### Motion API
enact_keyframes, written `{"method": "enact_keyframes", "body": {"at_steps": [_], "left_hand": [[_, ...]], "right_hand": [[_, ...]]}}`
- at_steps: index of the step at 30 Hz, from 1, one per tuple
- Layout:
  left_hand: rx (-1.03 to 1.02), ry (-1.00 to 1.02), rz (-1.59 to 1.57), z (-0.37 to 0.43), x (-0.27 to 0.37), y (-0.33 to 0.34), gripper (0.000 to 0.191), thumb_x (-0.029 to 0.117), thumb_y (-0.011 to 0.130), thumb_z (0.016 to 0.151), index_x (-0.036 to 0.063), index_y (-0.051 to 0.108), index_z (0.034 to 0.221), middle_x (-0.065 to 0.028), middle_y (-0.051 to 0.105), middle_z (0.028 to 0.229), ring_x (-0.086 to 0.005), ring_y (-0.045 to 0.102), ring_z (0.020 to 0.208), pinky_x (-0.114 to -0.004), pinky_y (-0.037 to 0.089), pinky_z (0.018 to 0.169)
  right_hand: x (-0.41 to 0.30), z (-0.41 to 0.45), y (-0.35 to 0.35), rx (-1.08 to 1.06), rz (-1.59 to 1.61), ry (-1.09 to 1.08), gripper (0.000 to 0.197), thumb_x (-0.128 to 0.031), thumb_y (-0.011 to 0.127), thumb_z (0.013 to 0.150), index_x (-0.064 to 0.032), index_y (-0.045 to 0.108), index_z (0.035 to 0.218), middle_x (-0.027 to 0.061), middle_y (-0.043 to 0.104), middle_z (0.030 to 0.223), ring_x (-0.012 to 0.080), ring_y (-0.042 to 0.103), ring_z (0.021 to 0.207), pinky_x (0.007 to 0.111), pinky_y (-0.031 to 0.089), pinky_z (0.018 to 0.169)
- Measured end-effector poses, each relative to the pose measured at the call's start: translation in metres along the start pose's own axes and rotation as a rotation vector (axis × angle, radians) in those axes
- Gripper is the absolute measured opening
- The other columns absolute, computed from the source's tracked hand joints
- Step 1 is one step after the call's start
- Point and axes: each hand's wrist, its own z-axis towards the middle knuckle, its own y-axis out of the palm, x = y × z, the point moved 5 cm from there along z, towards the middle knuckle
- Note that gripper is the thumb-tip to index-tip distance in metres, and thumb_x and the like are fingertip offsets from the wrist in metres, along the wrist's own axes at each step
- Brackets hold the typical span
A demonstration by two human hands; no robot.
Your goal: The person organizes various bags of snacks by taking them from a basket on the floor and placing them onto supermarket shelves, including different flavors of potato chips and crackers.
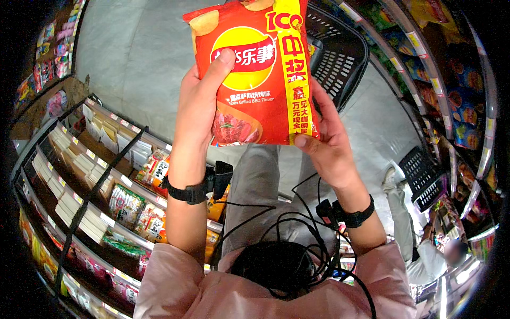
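Observation:
Both hands hold up a red bag of Lay's potato chips (247,79) with its printed front towards me. My left hand (203,91) grips the bag's left edge, its thumb lying across the round yellow logo. At the lower right corner, my right hand (328,135) pinches the bag, with the thumb in front and the fingers behind. A yellow strip with writing runs down the bag's right side. Behind the bag, a black plastic shopping basket (338,60) is partly hidden. Each wrist wears a black strap with a small device.
Shelves (99,171) of packaged food stand on the left. Snack bags fill a curved-looking shelf rack (434,79) on the right. A person (414,247) is at the lower right near another black basket (422,179). Black cables (314,231) loop before my torso. Grey floor (131,60) lies between.

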Motion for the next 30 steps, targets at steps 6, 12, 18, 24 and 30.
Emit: {"method": "enact_keyframes", "body": {"at_steps": [6,12,18,24,30], "left_hand": [[0.009,-0.038,0.087,0.003,0.007,0.020,0.043,0.029,0.067,0.095,-0.0026,0.058,0.122,-0.0134,0.070,0.112,-0.0171,0.070,0.094,-0.030,0.057,0.082],[0.010,0.060,0.195,0.008,0.001,0.075,0.041,0.028,0.066,0.095,-0.0026,0.059,0.121,-0.0108,0.069,0.113,-0.0141,0.067,0.096,-0.030,0.054,0.085],[0.028,0.278,0.227,0.002,-0.008,0.125,0.049,0.023,0.073,0.090,-0.0021,0.054,0.127,-0.0100,0.064,0.121,-0.0163,0.062,0.107,-0.034,0.051,0.094],[0.103,0.184,0.130,-0.002,0.018,0.160,0.051,0.023,0.070,0.092,-0.0005,0.048,0.132,-0.0076,0.061,0.126,-0.0156,0.058,0.113,-0.033,0.047,0.099],[-0.002,0.199,0.236,0.000,0.054,0.159,0.051,0.003,0.069,0.087,-0.0011,0.046,0.132,-0.0098,0.061,0.125,-0.0171,0.060,0.113,-0.034,0.050,0.097]], "right_hand": [[-0.012,-0.003,-0.006,0.008,0.008,-0.012,0.087,0.012,0.061,0.086,-0.0045,0.014,0.157,0.0106,0.036,0.155,0.0202,0.040,0.138,0.033,0.034,0.113],[-0.055,-0.014,-0.043,0.086,0.032,-0.065,0.088,0.013,0.057,0.089,-0.0071,0.008,0.158,0.0135,0.038,0.154,0.0209,0.042,0.137,0.033,0.035,0.112],[-0.094,-0.014,-0.121,0.061,-0.296,0.128,0.053,-0.009,0.071,0.091,-0.0046,0.046,0.137,0.0050,0.059,0.122,0.0123,0.054,0.108,0.028,0.045,0.094],[-0.170,0.005,-0.120,-0.019,-0.534,0.258,0.026,-0.018,0.070,0.093,-0.0010,0.062,0.111,-0.0015,0.065,0.096,0.0070,0.056,0.087,0.025,0.048,0.079],[-0.147,0.022,-0.104,-0.084,-0.431,0.193,0.033,-0.008,0.068,0.093,0.0017,0.059,0.123,0.0008,0.067,0.109,0.0085,0.059,0.100,0.027,0.049,0.089]]}}
